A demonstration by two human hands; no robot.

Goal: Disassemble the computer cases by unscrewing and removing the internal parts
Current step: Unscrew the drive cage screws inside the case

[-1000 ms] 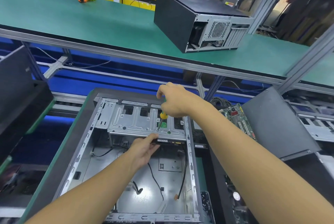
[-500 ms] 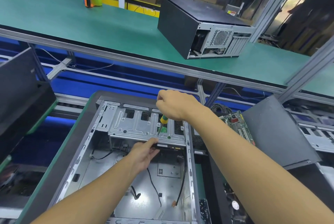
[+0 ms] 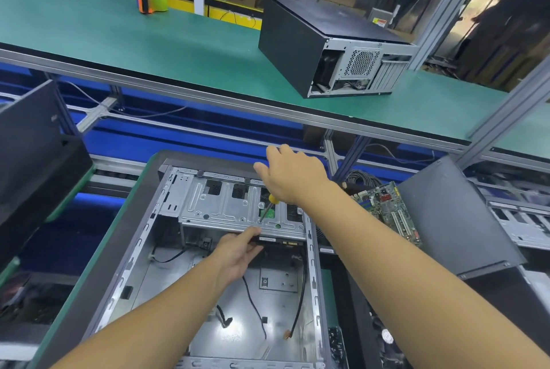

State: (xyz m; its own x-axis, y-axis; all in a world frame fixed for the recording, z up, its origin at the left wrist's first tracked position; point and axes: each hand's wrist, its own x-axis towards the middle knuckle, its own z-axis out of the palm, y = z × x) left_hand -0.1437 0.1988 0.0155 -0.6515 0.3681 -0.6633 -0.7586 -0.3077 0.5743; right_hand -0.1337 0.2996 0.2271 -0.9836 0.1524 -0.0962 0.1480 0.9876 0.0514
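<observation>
An open grey computer case (image 3: 140, 252) lies on the bench in front of me. At its far end sits a silver drive cage (image 3: 220, 207). My right hand (image 3: 293, 178) holds a yellow-handled screwdriver (image 3: 270, 204) from above, thumb and one finger lifted, its tip down on the cage's top plate near the front edge. My left hand (image 3: 238, 252) reaches in below, thumb on the cage's front lip and fingers curled under a black drive (image 3: 279, 241) in the cage. Loose black cables (image 3: 256, 306) trail over the case floor.
A closed black case (image 3: 297, 41) and a tape dispenser (image 3: 150, 0) stand on the green upper shelf. A green motherboard (image 3: 387, 210) and a black side panel (image 3: 452, 219) lie to the right of the open case, and dark panels (image 3: 29, 145) sit to the left.
My right hand has loosened on the screwdriver, thumb and a finger lifting off. The left hand stays at the cage's front edge. The view has tilted a little.
</observation>
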